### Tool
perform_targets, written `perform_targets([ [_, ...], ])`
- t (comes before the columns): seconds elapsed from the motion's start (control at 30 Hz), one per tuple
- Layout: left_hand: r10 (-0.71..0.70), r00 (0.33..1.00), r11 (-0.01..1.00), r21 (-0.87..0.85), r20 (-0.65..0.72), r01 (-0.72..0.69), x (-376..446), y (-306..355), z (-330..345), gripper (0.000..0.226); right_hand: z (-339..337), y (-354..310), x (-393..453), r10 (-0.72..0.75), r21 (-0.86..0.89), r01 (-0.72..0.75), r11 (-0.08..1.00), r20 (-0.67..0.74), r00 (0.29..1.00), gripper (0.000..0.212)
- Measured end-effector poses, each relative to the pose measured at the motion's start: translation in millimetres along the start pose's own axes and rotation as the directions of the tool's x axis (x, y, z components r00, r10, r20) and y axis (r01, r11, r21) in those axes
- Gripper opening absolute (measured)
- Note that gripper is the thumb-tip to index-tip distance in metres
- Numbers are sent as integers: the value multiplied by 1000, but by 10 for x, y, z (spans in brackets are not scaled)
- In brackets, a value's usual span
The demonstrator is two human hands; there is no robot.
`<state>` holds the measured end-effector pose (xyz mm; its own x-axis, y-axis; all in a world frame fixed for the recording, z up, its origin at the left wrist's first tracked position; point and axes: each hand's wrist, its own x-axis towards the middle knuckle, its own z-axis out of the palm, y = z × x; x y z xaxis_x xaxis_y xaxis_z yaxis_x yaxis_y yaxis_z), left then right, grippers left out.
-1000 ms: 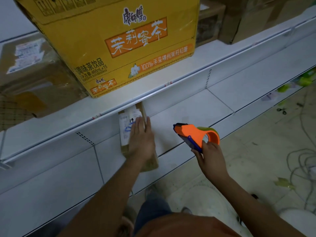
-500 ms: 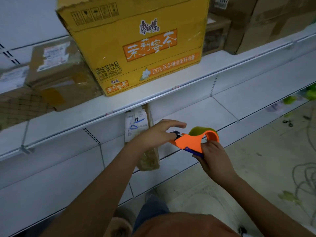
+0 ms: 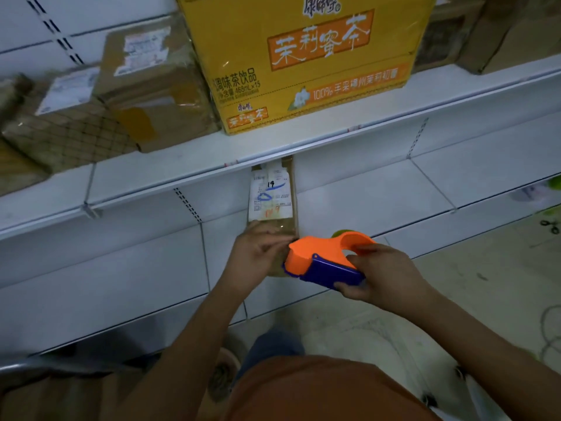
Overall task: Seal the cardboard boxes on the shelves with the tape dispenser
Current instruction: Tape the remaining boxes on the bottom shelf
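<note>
Orange and blue tape dispenser (image 3: 326, 262) is gripped in the right hand (image 3: 384, 273), fingers curled round its handle and blue body, held over the front edge of the lower shelf (image 3: 364, 205). Its orange nose sits at the near end of a narrow brown box (image 3: 287, 226) lying on that shelf, front to back, its far end under the upper shelf (image 3: 182, 161). White label (image 3: 270, 192) with "19" is on the box top. Left hand (image 3: 258, 253) rests on the box's near end, fingertips pinched together right at the dispenser nose; can't tell if tape is between them. Yellow drinks carton (image 3: 303, 62) stands on the upper shelf near its front edge, brown parcels (image 3: 151, 83) to its left.
</note>
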<state>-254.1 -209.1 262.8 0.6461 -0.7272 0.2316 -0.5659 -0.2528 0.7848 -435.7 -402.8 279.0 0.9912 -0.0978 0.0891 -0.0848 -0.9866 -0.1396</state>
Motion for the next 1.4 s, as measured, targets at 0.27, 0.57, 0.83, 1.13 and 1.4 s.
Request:
perform_targets([
  [0.27,-293,947,956,-26,-134,292,-62,-557,-681,20,-378,282,480,170,29,-203,979,438,883,37],
  [0.57,-439,898,887,-170,-25,429,227,-926,-600,27,-370,334,1067,270,77,-378,922,572,774,47],
  [0.83,-517,852,816,-253,81,519,256,-1140,-426,23,-346,408,1362,265,142,-525,839,737,622,44],
  [1.13,-638,735,764,71,231,641,427,-1231,-519,111,-415,447,1537,243,118,-505,855,770,590,43],
  [1.4,37,996,896,443,-80,2,369,-899,-552,51,-340,417,1598,192,135,-465,875,785,589,52],
])
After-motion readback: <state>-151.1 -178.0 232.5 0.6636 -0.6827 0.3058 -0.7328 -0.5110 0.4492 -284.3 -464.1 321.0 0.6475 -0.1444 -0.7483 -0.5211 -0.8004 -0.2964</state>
